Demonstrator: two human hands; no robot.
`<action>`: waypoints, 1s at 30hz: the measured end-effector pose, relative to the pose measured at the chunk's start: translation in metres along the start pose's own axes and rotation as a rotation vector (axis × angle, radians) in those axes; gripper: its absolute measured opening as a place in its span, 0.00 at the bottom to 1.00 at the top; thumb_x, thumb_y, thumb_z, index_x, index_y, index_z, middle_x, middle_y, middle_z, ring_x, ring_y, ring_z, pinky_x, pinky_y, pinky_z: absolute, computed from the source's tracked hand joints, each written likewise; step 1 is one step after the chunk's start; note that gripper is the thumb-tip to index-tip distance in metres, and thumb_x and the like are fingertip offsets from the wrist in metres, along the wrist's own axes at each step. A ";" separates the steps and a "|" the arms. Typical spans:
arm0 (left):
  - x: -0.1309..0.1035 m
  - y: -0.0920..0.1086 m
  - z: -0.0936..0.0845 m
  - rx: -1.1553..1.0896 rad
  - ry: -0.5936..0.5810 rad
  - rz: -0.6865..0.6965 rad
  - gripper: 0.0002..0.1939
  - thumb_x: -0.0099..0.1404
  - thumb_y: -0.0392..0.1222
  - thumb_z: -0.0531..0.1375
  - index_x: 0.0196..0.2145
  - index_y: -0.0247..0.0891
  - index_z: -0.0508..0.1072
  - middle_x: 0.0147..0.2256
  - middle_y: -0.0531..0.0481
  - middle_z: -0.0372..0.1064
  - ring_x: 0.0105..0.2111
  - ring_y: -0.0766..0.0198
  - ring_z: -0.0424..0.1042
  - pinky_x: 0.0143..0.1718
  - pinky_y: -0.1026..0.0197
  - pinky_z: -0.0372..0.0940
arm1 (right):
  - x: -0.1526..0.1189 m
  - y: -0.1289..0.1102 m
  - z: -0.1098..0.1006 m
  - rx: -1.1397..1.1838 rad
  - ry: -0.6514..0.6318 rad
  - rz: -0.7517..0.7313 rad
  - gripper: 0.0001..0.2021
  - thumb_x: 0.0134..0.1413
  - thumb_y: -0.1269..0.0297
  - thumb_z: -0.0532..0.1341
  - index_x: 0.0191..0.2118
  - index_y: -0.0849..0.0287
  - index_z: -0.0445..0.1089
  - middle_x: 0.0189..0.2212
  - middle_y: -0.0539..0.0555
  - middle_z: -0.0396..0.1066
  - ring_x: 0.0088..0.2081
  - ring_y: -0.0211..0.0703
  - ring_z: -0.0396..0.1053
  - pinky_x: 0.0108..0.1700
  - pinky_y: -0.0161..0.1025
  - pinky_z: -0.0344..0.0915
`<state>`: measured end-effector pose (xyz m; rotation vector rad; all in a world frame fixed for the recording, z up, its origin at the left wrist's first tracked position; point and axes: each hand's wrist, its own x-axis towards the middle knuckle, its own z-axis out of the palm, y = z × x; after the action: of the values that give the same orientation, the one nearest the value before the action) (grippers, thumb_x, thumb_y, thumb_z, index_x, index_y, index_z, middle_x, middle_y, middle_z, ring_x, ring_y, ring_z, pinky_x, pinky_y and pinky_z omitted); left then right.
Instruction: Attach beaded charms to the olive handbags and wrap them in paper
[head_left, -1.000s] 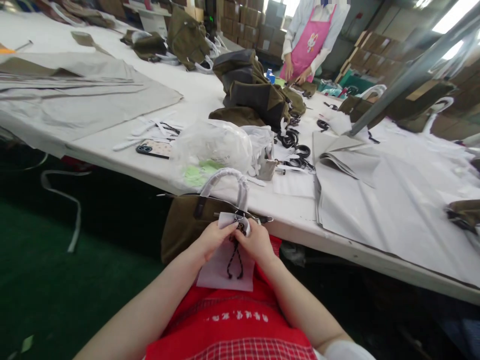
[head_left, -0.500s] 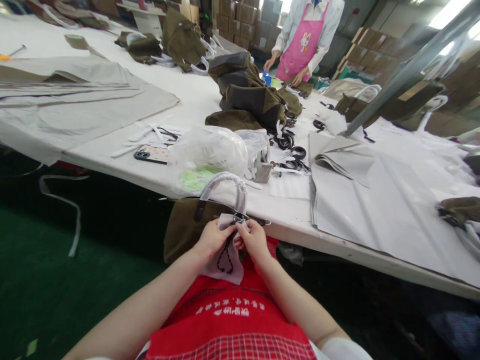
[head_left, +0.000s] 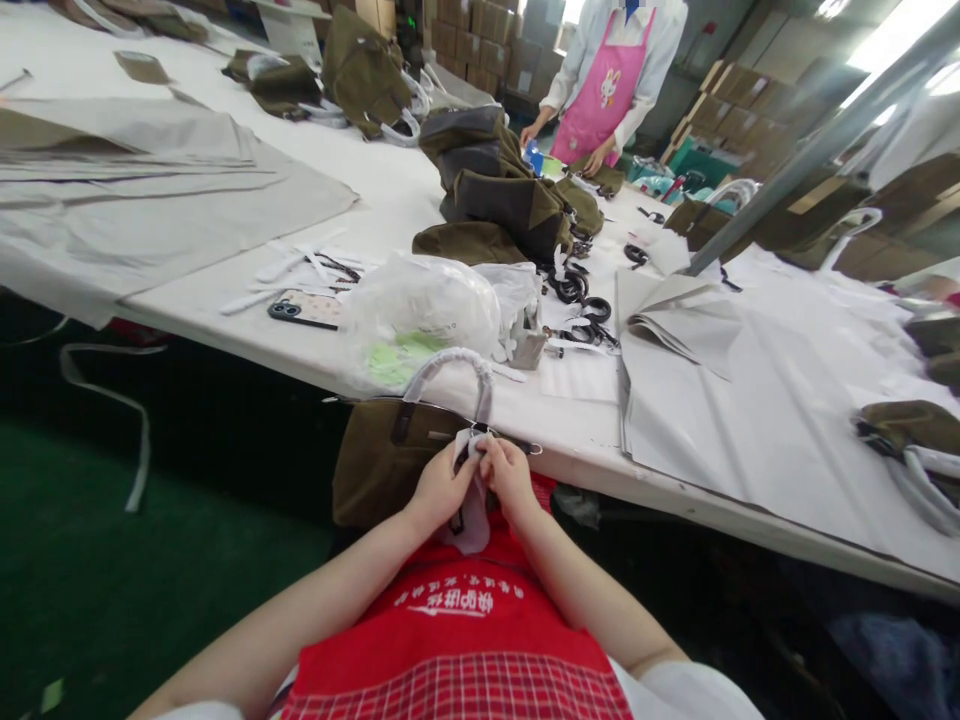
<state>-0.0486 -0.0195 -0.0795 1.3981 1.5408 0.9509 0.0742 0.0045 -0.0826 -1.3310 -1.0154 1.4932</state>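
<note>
An olive-green handbag (head_left: 369, 460) leans against the table's front edge, its wrapped handle (head_left: 450, 362) standing up. My left hand (head_left: 442, 484) is closed on a sheet of thin white wrapping paper (head_left: 474, 522) that hangs down in front of the bag. My right hand (head_left: 508, 474) pinches at the top of the same paper, by a metal ring at the handle's base. The fingertips of both hands nearly meet there. A dark strap or cord shows partly behind the paper; most of it is hidden by my fingers.
On the white table (head_left: 292, 354) lie a clear plastic bag (head_left: 427, 300), a phone (head_left: 304, 309), coiled dark straps (head_left: 596, 309) and a pile of olive bags (head_left: 510, 205). Grey sheets (head_left: 675, 380) lie right, near a slanted metal pole (head_left: 795, 165). A co-worker in a pink apron (head_left: 604, 90) stands across.
The white paper, spread flat with a looped cord over it before, is now gathered and folded narrower between my hands. My left hand has moved slightly right.
</note>
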 end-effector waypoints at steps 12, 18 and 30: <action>0.022 0.001 -0.041 -0.001 -0.202 -0.066 0.18 0.62 0.51 0.56 0.36 0.34 0.78 0.31 0.46 0.78 0.31 0.54 0.76 0.32 0.59 0.67 | 0.001 -0.004 -0.007 -0.589 -0.108 -0.083 0.23 0.53 0.43 0.57 0.24 0.60 0.69 0.14 0.49 0.64 0.18 0.37 0.60 0.22 0.33 0.53; 0.005 0.001 -0.034 0.189 -0.117 0.037 0.20 0.68 0.49 0.48 0.32 0.35 0.75 0.32 0.42 0.76 0.33 0.53 0.74 0.37 0.56 0.66 | 0.008 0.017 0.018 -0.376 0.077 -0.117 0.24 0.51 0.45 0.57 0.26 0.65 0.72 0.20 0.52 0.68 0.22 0.37 0.60 0.24 0.33 0.56; 0.004 0.002 -0.038 0.381 -0.026 0.118 0.18 0.66 0.50 0.53 0.33 0.36 0.78 0.34 0.44 0.69 0.37 0.55 0.71 0.45 0.55 0.66 | 0.006 0.024 0.024 -0.390 0.100 -0.089 0.26 0.55 0.43 0.51 0.20 0.60 0.65 0.17 0.51 0.63 0.23 0.39 0.59 0.26 0.35 0.56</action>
<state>-0.0837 -0.0151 -0.0635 1.7755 1.6959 0.7273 0.0476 0.0023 -0.1052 -1.5894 -1.3285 1.1863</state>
